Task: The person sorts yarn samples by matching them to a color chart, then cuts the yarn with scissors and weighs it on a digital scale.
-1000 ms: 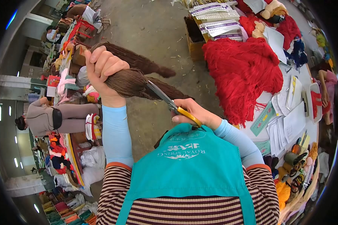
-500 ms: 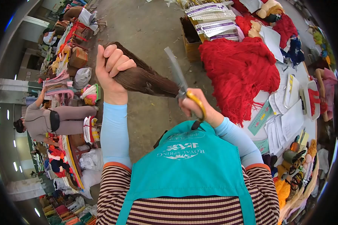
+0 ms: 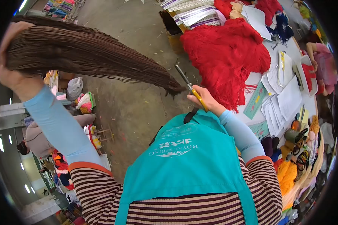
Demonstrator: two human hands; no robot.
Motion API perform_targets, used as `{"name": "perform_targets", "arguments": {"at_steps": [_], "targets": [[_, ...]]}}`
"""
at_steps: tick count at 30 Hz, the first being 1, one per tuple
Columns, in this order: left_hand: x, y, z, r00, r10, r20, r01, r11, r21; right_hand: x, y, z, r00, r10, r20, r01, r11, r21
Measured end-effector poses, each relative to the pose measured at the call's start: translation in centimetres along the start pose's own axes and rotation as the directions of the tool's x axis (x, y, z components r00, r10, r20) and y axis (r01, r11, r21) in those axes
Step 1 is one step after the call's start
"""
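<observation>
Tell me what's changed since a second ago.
The left hand has swung out to the left, drawing the brown yarn out long. The scissors in the right hand, over the yarn earlier, now sit beside its far end. Both hands keep their holds; the red yarn lies as before.

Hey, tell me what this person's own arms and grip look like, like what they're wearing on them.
The left grip and right grip are bare, ungloved hands. Plain light blue sleeves cover both forearms, with no markings visible. Above them, striped shirt sleeves in dark maroon and pale beige end in orange cuffs. No cables show on either arm.
</observation>
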State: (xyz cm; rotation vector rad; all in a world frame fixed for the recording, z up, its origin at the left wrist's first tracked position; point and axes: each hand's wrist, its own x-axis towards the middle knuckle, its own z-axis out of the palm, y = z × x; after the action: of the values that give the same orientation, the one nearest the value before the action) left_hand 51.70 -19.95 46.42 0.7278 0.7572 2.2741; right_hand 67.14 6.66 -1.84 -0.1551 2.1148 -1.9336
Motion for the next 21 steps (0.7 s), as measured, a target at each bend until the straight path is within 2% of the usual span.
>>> {"name": "perform_targets", "arguments": {"at_steps": [2,3,4,5,6,7,8,9,10,11,12,13,14,15,16,17,19,21], "targets": [[1.0,1.3,1.1,0.994,0.056,0.091,-0.076,0.970,0.233,0.5,0.4,0.7,0.998,-0.056,-0.030,0.054,0.997,-0.054],[1.4,1.6,1.5,0.981,0.108,0.159,-0.164,0.905,0.393,0.9,0.1,0.9,0.998,-0.058,-0.037,0.056,0.997,-0.046],[1.7,1.7,1.8,0.953,0.170,0.249,-0.286,0.776,0.563,1.2,-0.1,0.9,0.997,-0.068,-0.045,0.064,0.994,-0.085],[2.0,1.6,1.9,0.907,0.210,0.366,-0.417,0.576,0.703,1.6,-0.4,1.0,0.996,-0.077,-0.053,0.070,0.990,-0.123],[2.4,1.7,2.0,0.852,0.213,0.479,-0.524,0.351,0.776,2.1,-0.5,1.0,0.995,-0.079,-0.060,0.072,0.991,-0.116],[2.9,1.8,2.4,0.803,0.187,0.565,-0.594,0.190,0.781,2.6,-0.7,0.9,0.991,-0.112,-0.074,0.096,0.976,-0.194],[3.5,1.4,2.8,0.771,0.150,0.619,-0.636,0.124,0.762,3.1,-0.9,0.7,0.986,-0.145,-0.087,0.117,0.956,-0.271],[4.2,1.0,3.5,0.829,0.079,0.553,-0.452,0.678,0.580,3.6,-1.1,0.5,0.985,-0.147,-0.093,0.118,0.957,-0.266],[5.6,0.5,4.1,0.829,0.071,0.555,-0.448,0.679,0.582,4.1,-1.2,0.2,0.984,-0.151,-0.094,0.116,0.946,-0.303],[8.1,-2.5,5.5,0.681,0.585,0.441,-0.732,0.515,0.446,4.5,-1.5,-0.1,0.983,-0.155,-0.094,0.114,0.933,-0.340],[10.5,-5.5,6.7,0.310,0.924,0.224,-0.901,0.210,0.380,4.8,-1.9,-0.3,0.983,-0.158,-0.095,0.116,0.931,-0.346],[10.4,-5.2,6.7,0.073,0.992,0.103,-0.932,0.031,0.362,5.0,-2.2,-0.7,0.982,-0.161,-0.097,0.119,0.932,-0.342],[10.3,-4.9,6.7,-0.169,0.985,-0.027,-0.904,-0.144,0.403,5.1,-2.4,-0.9,0.980,-0.169,-0.101,0.119,0.918,-0.379],[7.7,-0.8,5.5,0.550,0.798,0.248,-0.804,0.424,0.416,5.2,-2.6,-1.1,0.979,-0.176,-0.105,0.118,0.903,-0.414],[7.2,0.4,5.0,0.794,0.493,0.357,-0.608,0.657,0.446,5.1,-2.7,-1.4,0.979,-0.176,-0.107,0.117,0.904,-0.411],[6.8,1.0,4.9,0.907,0.107,0.406,-0.345,0.743,0.573,5.0,-2.9,-1.6,0.976,-0.195,-0.095,0.138,0.896,-0.423],[7.2,1.9,4.4,0.956,0.135,0.261,-0.207,0.939,0.274,4.9,-2.7,-1.7,0.974,-0.213,-0.082,0.158,0.888,-0.431],[7.6,2.5,4.0,0.962,0.124,0.243,-0.180,0.957,0.225,4.9,-2.5,-1.5,0.938,-0.332,-0.096,0.263,0.866,-0.426]]}}
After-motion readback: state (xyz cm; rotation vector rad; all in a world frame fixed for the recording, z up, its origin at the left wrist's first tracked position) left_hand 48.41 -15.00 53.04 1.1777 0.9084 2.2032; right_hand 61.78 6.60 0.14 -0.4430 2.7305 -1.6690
